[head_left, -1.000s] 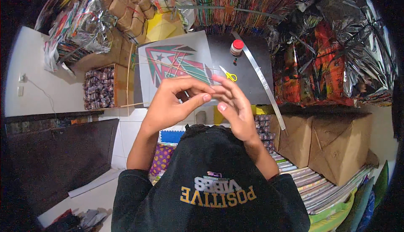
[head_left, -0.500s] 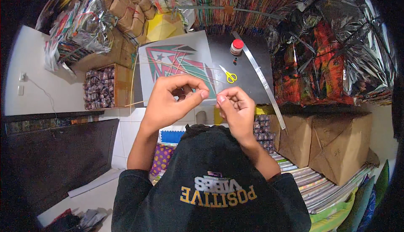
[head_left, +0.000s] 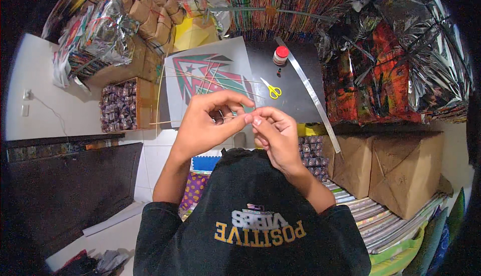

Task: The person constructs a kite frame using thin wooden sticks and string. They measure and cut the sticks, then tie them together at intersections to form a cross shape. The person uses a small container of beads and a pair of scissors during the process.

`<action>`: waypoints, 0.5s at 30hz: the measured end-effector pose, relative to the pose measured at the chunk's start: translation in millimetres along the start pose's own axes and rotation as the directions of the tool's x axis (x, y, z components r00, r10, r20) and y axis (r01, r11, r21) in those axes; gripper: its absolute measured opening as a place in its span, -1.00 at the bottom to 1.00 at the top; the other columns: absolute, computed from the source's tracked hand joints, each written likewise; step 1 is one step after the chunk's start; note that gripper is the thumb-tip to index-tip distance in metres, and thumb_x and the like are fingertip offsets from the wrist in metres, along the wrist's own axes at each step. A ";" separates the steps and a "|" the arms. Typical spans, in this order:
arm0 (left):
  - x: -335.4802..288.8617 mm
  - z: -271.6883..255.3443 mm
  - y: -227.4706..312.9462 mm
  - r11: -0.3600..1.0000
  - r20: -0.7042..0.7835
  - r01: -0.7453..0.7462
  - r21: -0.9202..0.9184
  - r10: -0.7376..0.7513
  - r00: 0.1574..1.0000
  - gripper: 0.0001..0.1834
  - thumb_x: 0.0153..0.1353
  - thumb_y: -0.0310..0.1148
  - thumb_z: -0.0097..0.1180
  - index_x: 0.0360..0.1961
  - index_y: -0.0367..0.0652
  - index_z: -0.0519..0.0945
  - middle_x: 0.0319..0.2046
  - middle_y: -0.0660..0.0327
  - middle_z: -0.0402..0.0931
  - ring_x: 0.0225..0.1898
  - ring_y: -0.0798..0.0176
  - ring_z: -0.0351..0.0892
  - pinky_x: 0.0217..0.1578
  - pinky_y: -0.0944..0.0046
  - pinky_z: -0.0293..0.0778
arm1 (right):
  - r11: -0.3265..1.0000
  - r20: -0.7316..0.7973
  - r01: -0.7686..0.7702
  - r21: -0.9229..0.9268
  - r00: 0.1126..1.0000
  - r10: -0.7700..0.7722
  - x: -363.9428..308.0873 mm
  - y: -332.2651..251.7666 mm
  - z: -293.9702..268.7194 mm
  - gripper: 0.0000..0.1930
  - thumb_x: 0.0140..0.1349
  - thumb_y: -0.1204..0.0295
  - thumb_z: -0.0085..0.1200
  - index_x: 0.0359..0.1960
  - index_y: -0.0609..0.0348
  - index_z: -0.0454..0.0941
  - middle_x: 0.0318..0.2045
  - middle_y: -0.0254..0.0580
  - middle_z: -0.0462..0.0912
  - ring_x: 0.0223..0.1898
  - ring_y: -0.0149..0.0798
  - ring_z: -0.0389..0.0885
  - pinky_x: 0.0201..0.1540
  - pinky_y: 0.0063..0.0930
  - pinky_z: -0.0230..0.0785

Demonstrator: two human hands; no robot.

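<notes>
My left hand point(head_left: 213, 120) and my right hand point(head_left: 275, 135) meet above the near edge of the dark table point(head_left: 300, 65). Thumb and fingers of both are drawn together in pinches whose tips touch. Whatever is between them is too thin or hidden to make out. Beyond my left hand lies a white sheet point(head_left: 233, 50) bearing a red, green and black angular design point(head_left: 200, 68). Several thin sticks point(head_left: 213, 79) cross over it. Yellow-handled scissors point(head_left: 274, 91) lie right of the sheet, blades toward the far left. Behind them stands a red-capped jar point(head_left: 281, 55).
A long metal ruler point(head_left: 306, 88) runs along the table's right side, its near end past the edge. Bundled paper stacks point(head_left: 270, 23) rise behind. An open carton point(head_left: 143, 100) of small wrapped packs stands left; brown boxes point(head_left: 401, 171) stand near right. A tiny dark bottle point(head_left: 279, 70) is near the jar.
My right hand has moved left and slightly up, closing the small gap, so its fingertips now meet those of my left hand. The things on the table have stayed put.
</notes>
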State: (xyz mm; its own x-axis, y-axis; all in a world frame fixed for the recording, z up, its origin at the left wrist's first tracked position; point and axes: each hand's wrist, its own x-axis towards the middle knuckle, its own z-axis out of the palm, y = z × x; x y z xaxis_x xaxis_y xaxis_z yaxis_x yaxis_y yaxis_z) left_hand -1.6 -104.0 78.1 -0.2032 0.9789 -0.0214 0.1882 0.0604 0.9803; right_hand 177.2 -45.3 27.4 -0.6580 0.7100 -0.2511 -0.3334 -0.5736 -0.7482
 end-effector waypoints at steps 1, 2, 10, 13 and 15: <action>0.2 -1.1 2.7 1.000 0.008 0.016 0.013 -0.016 1.000 -0.77 0.19 -0.42 0.42 -0.12 -0.18 0.75 -0.44 0.40 0.66 -0.49 0.66 0.42 -0.47 0.52 0.32 | 1.000 0.009 -0.003 0.016 1.000 0.003 -0.1 0.4 -1.7 -0.86 0.43 0.48 0.17 -0.07 0.28 0.61 -0.43 -0.34 0.59 -0.61 -0.65 0.29 -0.57 -0.73 0.12; 0.4 -1.6 3.7 0.999 0.015 0.032 0.025 -0.032 0.999 -0.75 0.18 -0.43 0.42 -0.10 -0.17 0.75 -0.44 0.41 0.66 -0.49 0.66 0.42 -0.47 0.52 0.32 | 1.000 0.019 -0.005 0.031 1.000 0.005 0.0 1.1 -3.3 -0.86 0.43 0.48 0.16 -0.07 0.28 0.61 -0.43 -0.34 0.59 -0.61 -0.65 0.29 -0.57 -0.73 0.11; 2.4 -1.7 3.2 0.998 0.084 -0.006 0.069 0.000 0.996 -0.76 0.19 -0.44 0.45 -0.12 -0.22 0.77 -0.35 0.29 0.72 -0.38 0.53 0.59 -0.36 0.45 0.48 | 0.998 0.009 -0.002 0.064 1.000 0.001 2.7 3.4 -6.5 -0.89 0.43 0.46 0.15 -0.15 0.26 0.57 -0.50 -0.46 0.49 -0.62 -0.67 0.25 -0.59 -0.70 0.05; 3.1 -0.9 8.8 0.996 0.093 -0.038 0.087 0.030 0.995 -0.79 0.19 -0.46 0.44 -0.14 -0.20 0.80 -0.36 0.26 0.72 -0.36 0.50 0.61 -0.35 0.43 0.49 | 0.998 0.051 0.006 0.064 0.999 -0.009 2.5 2.7 -8.7 -0.91 0.42 0.49 0.12 -0.17 0.26 0.56 -0.53 -0.50 0.44 -0.63 -0.67 0.22 -0.59 -0.68 0.03; 4.0 -1.2 9.8 0.990 0.109 -0.061 0.125 0.048 0.993 -0.81 0.18 -0.48 0.44 -0.15 -0.18 0.82 -0.36 0.24 0.72 -0.34 0.47 0.63 -0.34 0.42 0.49 | 0.998 0.074 0.009 0.060 0.997 -0.013 3.1 3.3 -11.4 -0.92 0.41 0.50 0.10 -0.18 0.25 0.55 -0.55 -0.49 0.43 -0.63 -0.66 0.21 -0.59 -0.66 0.03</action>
State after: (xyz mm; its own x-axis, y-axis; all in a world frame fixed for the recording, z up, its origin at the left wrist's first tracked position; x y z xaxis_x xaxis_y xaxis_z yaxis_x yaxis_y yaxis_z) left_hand -1.7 -99.6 87.9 -0.0877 0.9961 0.0039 0.3185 0.0243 0.9476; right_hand 181.7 -40.3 17.1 -0.7016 0.6854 -0.1950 -0.3790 -0.5907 -0.7123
